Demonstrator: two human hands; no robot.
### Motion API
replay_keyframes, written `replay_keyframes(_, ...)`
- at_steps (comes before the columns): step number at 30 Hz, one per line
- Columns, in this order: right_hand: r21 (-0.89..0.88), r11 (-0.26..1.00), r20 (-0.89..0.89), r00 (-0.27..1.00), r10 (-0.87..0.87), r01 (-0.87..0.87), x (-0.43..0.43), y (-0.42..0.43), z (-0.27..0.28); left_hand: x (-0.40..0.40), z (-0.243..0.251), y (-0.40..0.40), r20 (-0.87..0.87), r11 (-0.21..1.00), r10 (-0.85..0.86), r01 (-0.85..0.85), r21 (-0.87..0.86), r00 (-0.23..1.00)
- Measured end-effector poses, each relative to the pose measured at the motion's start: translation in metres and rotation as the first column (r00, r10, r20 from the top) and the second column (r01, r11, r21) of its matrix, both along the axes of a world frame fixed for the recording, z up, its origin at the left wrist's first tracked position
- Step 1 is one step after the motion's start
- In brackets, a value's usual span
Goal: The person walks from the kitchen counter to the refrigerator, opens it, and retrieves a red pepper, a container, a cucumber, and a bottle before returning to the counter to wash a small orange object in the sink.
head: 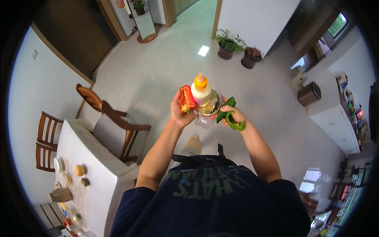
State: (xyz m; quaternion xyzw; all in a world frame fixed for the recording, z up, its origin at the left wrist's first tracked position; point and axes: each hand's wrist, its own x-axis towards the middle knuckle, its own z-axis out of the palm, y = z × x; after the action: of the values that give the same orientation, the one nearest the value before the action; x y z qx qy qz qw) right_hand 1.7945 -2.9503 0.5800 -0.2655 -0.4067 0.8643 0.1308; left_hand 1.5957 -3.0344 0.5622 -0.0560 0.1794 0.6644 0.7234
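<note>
My left hand [180,117] holds a cut red bell pepper [186,99], its seeds and green stem end showing. Upright beside the pepper stands a squeeze bottle [201,94] of pale cream colour with an orange cap. Right of the bottle is a round container [209,107] with a yellowish slice and something dark under clear plastic wrap [205,120]. Fingers of my right hand [237,115] reach around that container. The same hand grips a dark green cucumber piece [226,109] and a curved strip of green bell pepper [236,123]. What supports the bottle's base is hidden.
To the left, a wooden chair [111,130] stands by a table [97,180] bearing a round yellowish fruit [79,170] and a pitcher-like vessel [60,195]. Potted plants [225,53] line the far wall. A bin [309,93] and white drawer cabinet [333,126] are at right.
</note>
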Motion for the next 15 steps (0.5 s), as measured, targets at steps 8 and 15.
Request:
replay_keyframes(8,-0.085,0.994,0.007,0.997,-0.070,0.071,-0.121,0.211,-0.027,-0.127,-0.024,0.214,-0.084,0.999,-0.042,0.044,0.023,0.996)
replay_keyframes(15,-0.005,0.996,-0.036,0.995,-0.090,0.090,-0.241,0.405,-0.017,-0.246,-0.023,0.422,-0.097,0.998,-0.048,0.050,0.023,0.994)
